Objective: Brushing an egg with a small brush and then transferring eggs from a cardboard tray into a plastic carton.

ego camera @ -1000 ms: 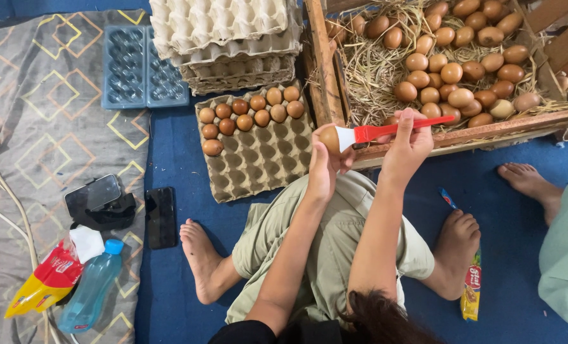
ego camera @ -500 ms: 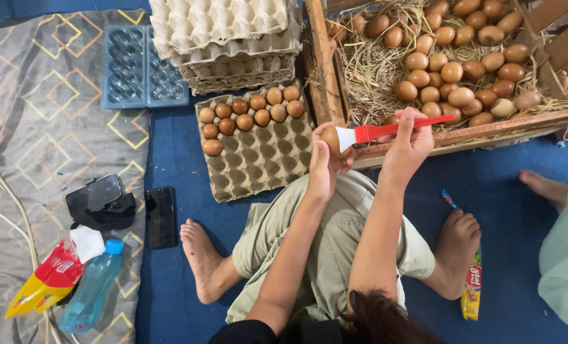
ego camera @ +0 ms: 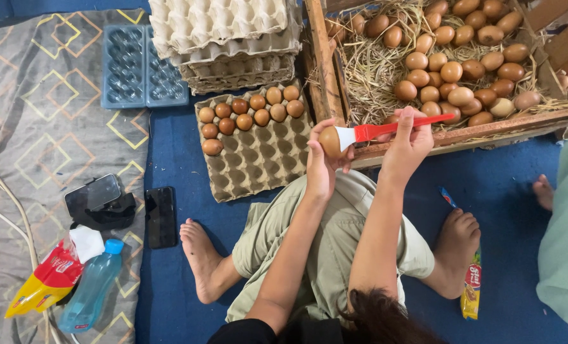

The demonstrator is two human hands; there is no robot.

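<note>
Egg [ego camera: 330, 141] is being held just in front of the wooden crate [ego camera: 462, 135], left hand [ego camera: 323, 167] fingers curled around it. Brush [ego camera: 386, 130] is being pinched by the right hand [ego camera: 410, 145]. Judged light, fragile (smooth shell, likely slippery): a cupped grip around its sides is being favoured.

I spot a red-and-yellow snack packet [ego camera: 45, 283] lying far left beside a capped blue bottle [ego camera: 93, 294], two dark phone screens [ego camera: 93, 194] above, a slim yellow sachet [ego camera: 472, 290] by the right foot.

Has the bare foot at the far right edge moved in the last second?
Yes. The other person's foot has drawn back rightward, away from the wooden crate, toward the frame edge.
</note>
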